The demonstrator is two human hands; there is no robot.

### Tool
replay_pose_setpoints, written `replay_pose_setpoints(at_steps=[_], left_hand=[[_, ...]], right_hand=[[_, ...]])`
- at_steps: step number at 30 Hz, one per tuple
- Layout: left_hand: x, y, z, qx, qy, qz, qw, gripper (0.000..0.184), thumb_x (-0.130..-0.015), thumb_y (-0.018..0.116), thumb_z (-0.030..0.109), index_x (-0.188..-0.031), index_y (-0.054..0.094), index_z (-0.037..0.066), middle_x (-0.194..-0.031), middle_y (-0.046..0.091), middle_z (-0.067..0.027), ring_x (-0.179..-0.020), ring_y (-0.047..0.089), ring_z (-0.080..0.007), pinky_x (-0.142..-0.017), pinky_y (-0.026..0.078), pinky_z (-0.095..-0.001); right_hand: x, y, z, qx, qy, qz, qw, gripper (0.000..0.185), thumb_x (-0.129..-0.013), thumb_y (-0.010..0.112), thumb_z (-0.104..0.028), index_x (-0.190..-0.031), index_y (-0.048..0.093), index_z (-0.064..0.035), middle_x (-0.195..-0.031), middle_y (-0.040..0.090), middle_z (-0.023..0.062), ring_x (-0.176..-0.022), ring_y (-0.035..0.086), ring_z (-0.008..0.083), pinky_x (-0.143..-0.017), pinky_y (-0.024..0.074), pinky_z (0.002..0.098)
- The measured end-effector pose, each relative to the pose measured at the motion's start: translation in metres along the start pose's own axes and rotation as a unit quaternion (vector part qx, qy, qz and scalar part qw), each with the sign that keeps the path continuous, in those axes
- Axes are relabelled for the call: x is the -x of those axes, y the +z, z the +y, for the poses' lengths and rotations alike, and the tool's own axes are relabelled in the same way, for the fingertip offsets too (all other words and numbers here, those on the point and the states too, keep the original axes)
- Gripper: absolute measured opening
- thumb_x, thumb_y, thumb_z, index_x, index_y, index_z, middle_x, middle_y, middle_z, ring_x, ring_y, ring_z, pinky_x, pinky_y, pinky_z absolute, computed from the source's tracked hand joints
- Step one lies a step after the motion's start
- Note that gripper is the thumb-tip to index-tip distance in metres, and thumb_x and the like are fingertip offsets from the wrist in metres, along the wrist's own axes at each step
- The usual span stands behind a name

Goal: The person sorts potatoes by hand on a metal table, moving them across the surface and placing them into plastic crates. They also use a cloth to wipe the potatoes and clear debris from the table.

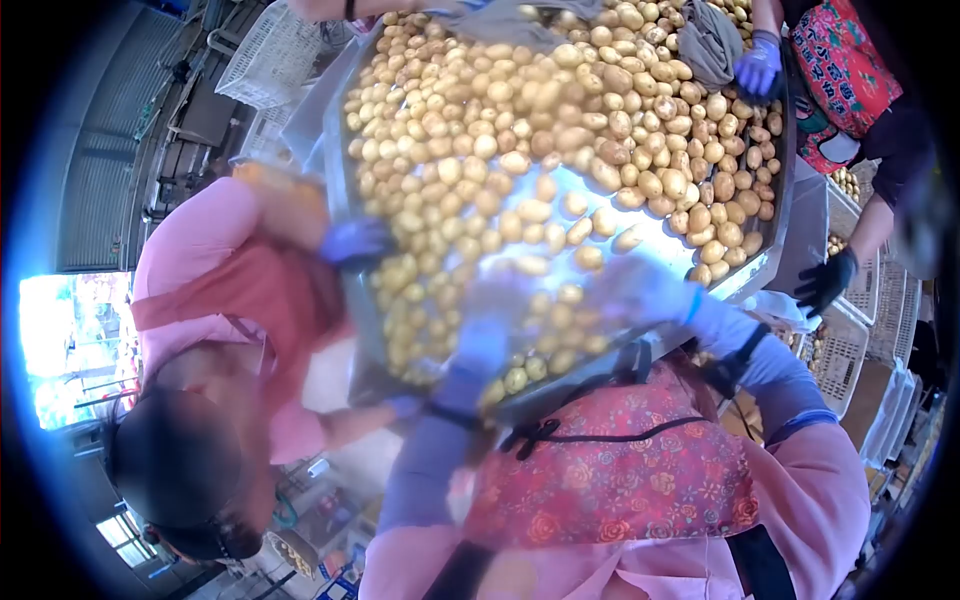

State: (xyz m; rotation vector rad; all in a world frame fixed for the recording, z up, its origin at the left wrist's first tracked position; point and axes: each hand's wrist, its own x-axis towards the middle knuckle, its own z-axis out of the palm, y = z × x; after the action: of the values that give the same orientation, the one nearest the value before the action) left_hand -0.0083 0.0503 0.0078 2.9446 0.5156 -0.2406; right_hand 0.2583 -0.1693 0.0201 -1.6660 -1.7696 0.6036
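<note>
Many small potatoes (430, 170) cover a large metal sorting table (640, 220), whose bare surface shines through in the middle. My left hand (490, 315), in a pale glove, is over the potatoes near the table's near edge. To its right, my gloved right hand (640, 288) lies at the border of the bare patch, beside several loose potatoes (560, 325). Motion blur smears both hands, so whether their fingers hold anything does not show.
At the left, a co-worker's purple-gloved hand (357, 242) rests by the table rim. Another co-worker's purple-gloved hand (758, 68) and black-gloved hand (825, 280) are at the right. Grey cloths (710, 45) lie on the potatoes. White plastic crates (270, 55) stand around.
</note>
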Motion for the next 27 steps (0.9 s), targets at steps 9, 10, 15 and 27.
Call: replay_pose_setpoints(at_steps=[9,10,15,27], left_hand=[[-0.124,0.024,0.015,0.016,-0.149,0.244,0.958,0.078,-0.09,0.046,0.061,-0.145,0.033,0.007,-0.149,0.03,-0.0234,-0.138,0.025,-0.0439,-0.108,0.009,-0.0711],[-0.123,0.024,0.04,-0.026,-0.077,0.232,0.969,0.072,-0.093,0.044,0.056,-0.144,0.034,0.005,-0.149,0.031,-0.0219,-0.138,0.026,-0.0436,-0.107,0.01,-0.0728],[-0.025,-0.013,0.071,0.031,0.12,0.08,0.989,0.071,-0.09,0.051,0.05,-0.144,0.039,0.005,-0.147,0.036,-0.0188,-0.14,0.029,-0.0389,-0.114,0.017,-0.06],[-0.036,-0.005,0.079,0.125,0.065,0.167,0.976,0.057,-0.091,0.056,0.03,-0.14,0.043,0.004,-0.128,0.052,-0.0219,-0.116,0.051,-0.0389,-0.098,0.04,-0.0507]], right_hand=[[-0.071,-0.074,0.044,0.19,0.375,0.101,0.902,0.058,-0.091,0.053,-0.053,-0.143,0.046,-0.0271,-0.155,0.031,0.0098,-0.141,0.03,0.0376,-0.118,0.0132,0.049],[-0.078,-0.064,0.007,0.271,0.387,0.105,0.875,0.059,-0.091,0.053,-0.054,-0.144,0.043,-0.0309,-0.153,0.035,0.0091,-0.141,0.03,0.0363,-0.117,0.0111,0.0544],[0.011,-0.043,0.04,0.296,0.219,0.101,0.924,0.053,-0.088,0.056,-0.051,-0.136,0.051,-0.0301,-0.152,0.035,0.0099,-0.14,0.029,0.0363,-0.115,0.0174,0.0562],[-0.068,0.005,-0.056,0.132,0.281,-0.051,0.949,0.029,-0.087,0.063,-0.024,-0.115,0.067,-0.0173,-0.104,0.066,0.0132,-0.099,0.063,0.0314,-0.088,0.0494,0.0418]])
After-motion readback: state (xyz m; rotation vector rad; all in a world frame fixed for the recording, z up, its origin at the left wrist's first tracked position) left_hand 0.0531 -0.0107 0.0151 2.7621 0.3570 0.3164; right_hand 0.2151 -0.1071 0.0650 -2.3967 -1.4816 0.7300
